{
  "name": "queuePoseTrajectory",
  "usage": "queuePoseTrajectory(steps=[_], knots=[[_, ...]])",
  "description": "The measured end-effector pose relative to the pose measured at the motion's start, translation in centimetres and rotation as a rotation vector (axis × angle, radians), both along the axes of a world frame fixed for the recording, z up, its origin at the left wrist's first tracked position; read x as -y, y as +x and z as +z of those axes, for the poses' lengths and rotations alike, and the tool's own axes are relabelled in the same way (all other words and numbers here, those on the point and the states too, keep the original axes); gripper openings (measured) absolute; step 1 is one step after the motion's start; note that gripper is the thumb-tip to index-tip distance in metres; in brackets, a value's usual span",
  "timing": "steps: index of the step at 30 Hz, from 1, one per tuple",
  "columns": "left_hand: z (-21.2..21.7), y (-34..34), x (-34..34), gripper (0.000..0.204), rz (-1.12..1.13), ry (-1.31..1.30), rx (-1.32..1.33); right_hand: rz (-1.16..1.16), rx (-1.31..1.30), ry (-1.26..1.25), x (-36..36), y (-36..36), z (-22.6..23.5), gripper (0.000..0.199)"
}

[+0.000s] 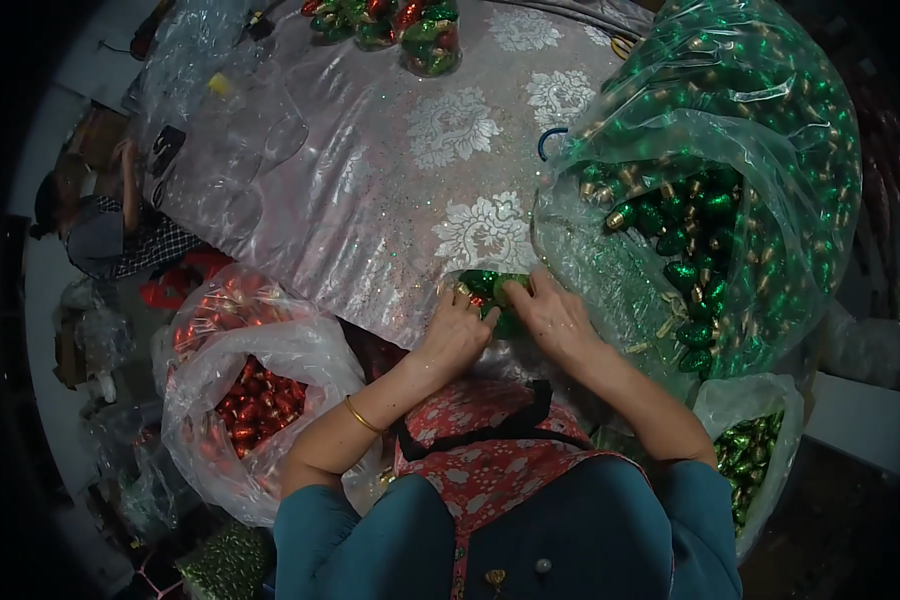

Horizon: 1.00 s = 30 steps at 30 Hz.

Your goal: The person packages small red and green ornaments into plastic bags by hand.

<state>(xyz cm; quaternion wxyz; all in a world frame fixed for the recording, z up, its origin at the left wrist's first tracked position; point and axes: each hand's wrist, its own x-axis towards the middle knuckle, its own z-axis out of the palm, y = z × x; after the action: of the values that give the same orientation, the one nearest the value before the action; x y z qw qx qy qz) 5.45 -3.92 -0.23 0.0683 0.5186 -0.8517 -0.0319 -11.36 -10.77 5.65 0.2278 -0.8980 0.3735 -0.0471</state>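
A small cluster of shiny green and red glittery ornaments [479,284] sits at the near edge of the pale, flower-patterned tablecloth [370,215], directly between the bare left hand [457,324] and bare right hand [552,314], both holding it with narrowly bent fingers, its long axis unclear.

Workshop; sacks [205,395] of glittery baubles [258,405]

A cluster of shiny ornaments [480,281] is held between the left hand [458,318] and the right hand [552,315] at the near edge of the desk [380,170]. Dark green, lighter green and red surfaces are exposed; the full outline is partly concealed by the hands.
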Motion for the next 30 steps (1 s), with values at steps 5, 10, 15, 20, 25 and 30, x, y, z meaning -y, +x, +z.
queuePoseTrajectory(steps=[5,10,15,20,25,30], knots=[[0.3,-0.1,0.1,0.026,-0.02,0.158,0.107,0.073,0.161,-0.056,-0.5,1.4,-3.4,0.023],[-0.5,-0.2,-0.4,0.021,0.007,0.009,0.03,0.072,0.145,0.077,0.2,1.4,-3.9,0.023],[-0.4,0.1,-0.1,0.02,0.0,0.071,0.023,0.145,0.04,0.002,1.6,2.9,-3.7,0.021],[0.0,0.2,-0.3,0.011,-0.021,0.008,-0.033,-0.042,0.308,0.071,0.9,1.9,-3.4,0.028],[0.1,0.2,-0.3,0.023,-0.025,0.122,0.045,-0.109,0.422,0.097,0.8,1.9,-3.5,0.023],[0.0,0.2,-0.3,0.023,-0.022,0.111,0.045,-0.146,0.331,0.038,0.4,2.4,-3.6,0.018]])
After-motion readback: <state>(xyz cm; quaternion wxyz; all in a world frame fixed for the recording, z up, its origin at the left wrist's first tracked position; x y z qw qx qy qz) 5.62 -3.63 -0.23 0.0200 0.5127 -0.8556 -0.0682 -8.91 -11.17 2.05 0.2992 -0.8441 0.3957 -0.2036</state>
